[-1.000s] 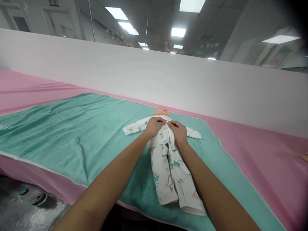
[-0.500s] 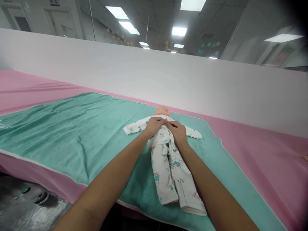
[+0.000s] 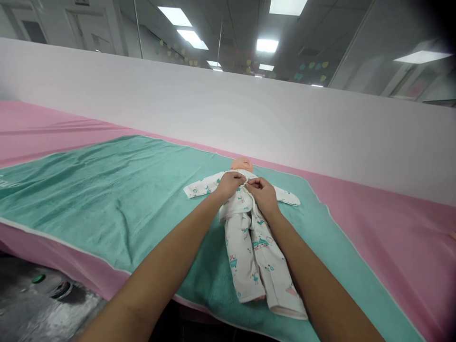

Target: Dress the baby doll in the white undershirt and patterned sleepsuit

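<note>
A baby doll [image 3: 241, 164] lies on its back on a teal towel [image 3: 107, 190], head towards the far wall. It wears a white romper [image 3: 254, 251] printed with small teal and pink figures, sleeves spread out sideways. My left hand [image 3: 230, 184] and my right hand [image 3: 262, 194] meet on the doll's chest just below the neck. Both pinch the romper's front edges, fingers curled together. The fingertips hide the fastening itself.
The towel lies over a pink sheet [image 3: 384, 228] on a long table. A white partition [image 3: 228, 109] runs along the far side, with glass above it. A grey floor [image 3: 32, 304] with a small green object shows at the lower left, past the table's near edge.
My hands have stayed on the doll's chest, the fingers drawing slightly closer together at the neckline. The view has shifted a little; the doll has not moved.
</note>
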The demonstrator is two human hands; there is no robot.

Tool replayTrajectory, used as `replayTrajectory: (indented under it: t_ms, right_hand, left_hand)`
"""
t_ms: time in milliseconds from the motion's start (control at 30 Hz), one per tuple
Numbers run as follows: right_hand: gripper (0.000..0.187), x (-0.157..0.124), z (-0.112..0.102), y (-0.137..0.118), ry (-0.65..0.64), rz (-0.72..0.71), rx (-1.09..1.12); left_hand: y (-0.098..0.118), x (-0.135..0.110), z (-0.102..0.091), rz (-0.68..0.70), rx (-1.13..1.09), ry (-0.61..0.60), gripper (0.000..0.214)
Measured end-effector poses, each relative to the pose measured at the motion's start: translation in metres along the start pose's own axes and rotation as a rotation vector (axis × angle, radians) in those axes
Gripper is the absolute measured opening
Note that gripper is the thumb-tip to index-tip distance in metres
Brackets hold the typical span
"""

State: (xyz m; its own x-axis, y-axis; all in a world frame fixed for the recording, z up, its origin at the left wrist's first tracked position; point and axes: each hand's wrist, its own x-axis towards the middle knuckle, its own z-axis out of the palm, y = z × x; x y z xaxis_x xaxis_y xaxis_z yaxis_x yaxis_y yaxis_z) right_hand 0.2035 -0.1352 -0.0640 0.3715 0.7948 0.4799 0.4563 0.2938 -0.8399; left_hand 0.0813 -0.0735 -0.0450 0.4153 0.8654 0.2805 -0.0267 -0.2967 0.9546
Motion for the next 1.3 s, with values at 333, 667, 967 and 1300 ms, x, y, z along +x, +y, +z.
replayTrajectory:
  t_ms: [333, 667, 967, 1300]
  right_hand:
    - [0.022, -0.001, -0.001, -0.003, -0.073, -0.007, -0.074]
    - [0.031, -0.011, -0.012, -0.033, -0.255, 0.007, -0.641]
    - [0.012, -0.021, -0.024, -0.04, -0.246, 0.009, -0.623]
    - [0.027, -0.024, -0.029, -0.015, -0.151, 0.317, 0.12]
  left_hand:
    - [-0.008, 0.002, 0.001, -0.034, -0.268, 0.02, 0.014]
    - [-0.016, 0.0, 0.0, 0.223, 0.362, 0.119, 0.019]
    - [-0.01, -0.021, -0.007, 0.379, 0.5, -0.043, 0.018]
    - [-0.005, -0.021, -0.012, 0.339, 0.502, -0.088, 0.012]
